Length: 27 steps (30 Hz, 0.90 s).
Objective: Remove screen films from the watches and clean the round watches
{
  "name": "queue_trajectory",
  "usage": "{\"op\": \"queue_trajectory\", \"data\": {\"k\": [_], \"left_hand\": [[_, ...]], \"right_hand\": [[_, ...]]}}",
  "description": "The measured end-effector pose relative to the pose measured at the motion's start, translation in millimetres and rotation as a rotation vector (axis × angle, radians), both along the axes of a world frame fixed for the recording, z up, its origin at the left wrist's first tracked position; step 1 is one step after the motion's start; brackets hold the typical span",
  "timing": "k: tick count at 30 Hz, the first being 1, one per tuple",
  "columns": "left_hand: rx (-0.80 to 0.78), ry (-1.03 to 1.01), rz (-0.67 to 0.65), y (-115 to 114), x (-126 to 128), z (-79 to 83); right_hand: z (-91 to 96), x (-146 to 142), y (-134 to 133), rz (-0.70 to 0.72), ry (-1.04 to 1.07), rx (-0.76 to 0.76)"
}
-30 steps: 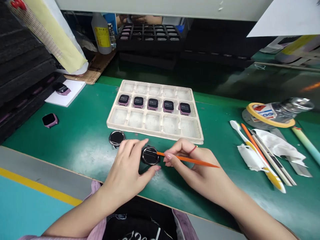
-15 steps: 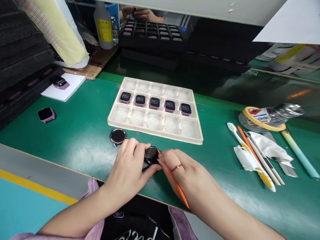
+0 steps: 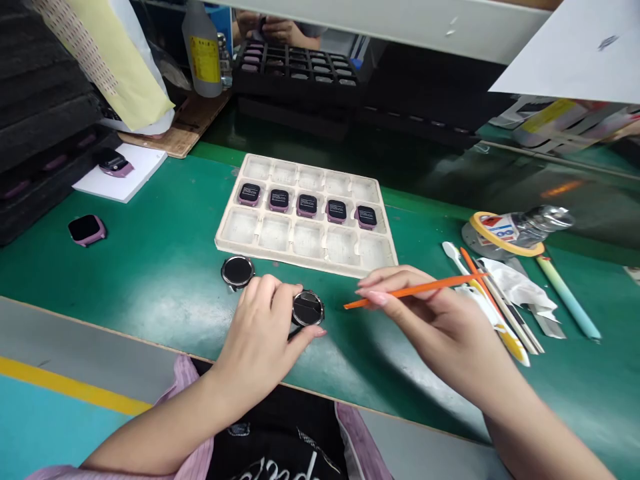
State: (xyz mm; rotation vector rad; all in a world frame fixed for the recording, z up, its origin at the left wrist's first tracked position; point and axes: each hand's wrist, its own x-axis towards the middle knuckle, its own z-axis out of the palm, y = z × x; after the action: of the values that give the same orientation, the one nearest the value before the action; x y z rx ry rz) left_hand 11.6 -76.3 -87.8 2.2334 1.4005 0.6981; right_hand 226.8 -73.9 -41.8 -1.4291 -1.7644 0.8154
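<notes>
The round watch (image 3: 307, 309), on the near side of the white tray (image 3: 295, 259), looks light, stiff and smooth-glassed, perhaps easily scratched; its rim suits gripping, and the left hand (image 3: 260, 327) pinches it there. The right hand (image 3: 440, 323) pinches an orange stick (image 3: 416, 290) by the tray's near right corner, apart from the watch; 0.5 s earlier its tip was at the rim.

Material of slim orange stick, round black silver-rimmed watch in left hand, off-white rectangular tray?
Slim orange stick: probably plastic, satin; uniform colour, smooth.
Round black watch: rim seems polished metal, from bright highlights; glossy, reflective face, glass or plastic.
Off-white rectangular tray: likely moulded plastic, matte; rounded pockets.
</notes>
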Motion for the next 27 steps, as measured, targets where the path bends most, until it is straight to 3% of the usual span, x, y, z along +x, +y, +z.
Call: {"op": "queue_trajectory", "data": {"k": [2, 6, 17, 27], "left_hand": [[-0.004, 0.005, -0.002, 0, 0, 0.2], [0.007, 0.036, -0.008, 0, 0, 0.7], [-0.028, 0.026, -0.056, 1, -2, 4.0], [-0.042, 0.052, -0.071, 2, 0, 7.0]], "right_hand": [[0.8, 5, -5, -0.058, 0.056, -0.047], [-3.0, 6, -13, -0.045, 0.104, -0.132], [-20.1, -12, -25, -0.332, 0.465, 0.119], [-31.4, -35, -52, -0.125, -0.083, 0.279]]}}
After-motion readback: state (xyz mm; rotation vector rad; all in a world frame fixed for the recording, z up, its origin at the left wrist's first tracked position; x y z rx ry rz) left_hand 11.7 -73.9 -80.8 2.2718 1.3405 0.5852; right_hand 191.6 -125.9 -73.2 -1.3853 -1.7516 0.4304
